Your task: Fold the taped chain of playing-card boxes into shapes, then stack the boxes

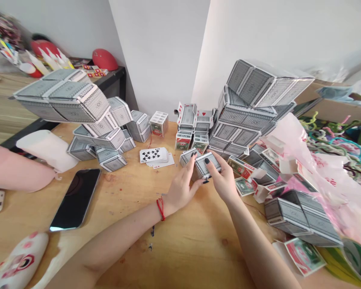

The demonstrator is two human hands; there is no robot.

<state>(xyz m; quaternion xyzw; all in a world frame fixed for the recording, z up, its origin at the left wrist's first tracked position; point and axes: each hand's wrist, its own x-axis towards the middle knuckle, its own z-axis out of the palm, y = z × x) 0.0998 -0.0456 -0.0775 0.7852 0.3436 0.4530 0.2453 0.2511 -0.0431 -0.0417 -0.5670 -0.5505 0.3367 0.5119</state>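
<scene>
Both my hands meet at the middle of the wooden table [180,249] around a small block folded from grey-backed playing cards [205,163]. My left hand [180,188], with a red string at the wrist, grips the block's left side with bent fingers. My right hand [222,178] pinches its right side, thumb on top. A loose fan of face-up cards [155,156] lies just left of the hands. Small card cubes [189,128] stand behind the hands.
Tall stacks of card blocks rise at the left [78,104] and right [252,104]. A black phone [75,198] lies at the left. A pink plastic bag [319,180] and more card blocks [297,216] crowd the right. Another person's pink sleeve [15,170] enters from the left.
</scene>
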